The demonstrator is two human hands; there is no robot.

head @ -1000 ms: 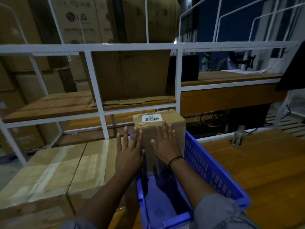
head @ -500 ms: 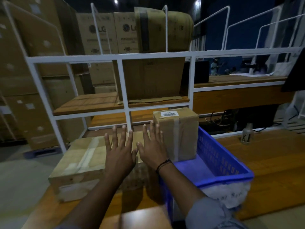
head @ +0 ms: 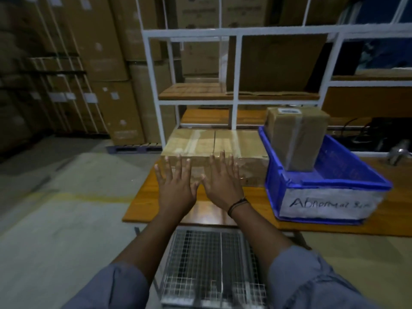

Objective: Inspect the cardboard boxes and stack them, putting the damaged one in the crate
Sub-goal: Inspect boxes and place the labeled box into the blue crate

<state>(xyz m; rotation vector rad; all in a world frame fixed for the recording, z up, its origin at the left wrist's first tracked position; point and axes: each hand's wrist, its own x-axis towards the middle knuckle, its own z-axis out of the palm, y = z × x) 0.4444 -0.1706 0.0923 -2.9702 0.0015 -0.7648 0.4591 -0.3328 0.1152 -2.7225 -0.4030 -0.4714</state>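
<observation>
Head view. Cart point(head: 207, 264): nearest, before crate point(head: 277, 197). Left hand point(head: 176, 186), right hand point(head: 223, 184): left of crate, flat, fingers spread, empty, likely poised for flat boxes point(head: 196, 143) beyond. Box point(head: 296, 139): upright in crate, presumably the damaged one. Rack point(head: 236, 85): behind crate, hemming the boxes in.

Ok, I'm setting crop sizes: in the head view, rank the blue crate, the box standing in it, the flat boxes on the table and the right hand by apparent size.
1. blue crate
2. flat boxes
3. box in the crate
4. right hand, enlarged by nearness to the camera
</observation>
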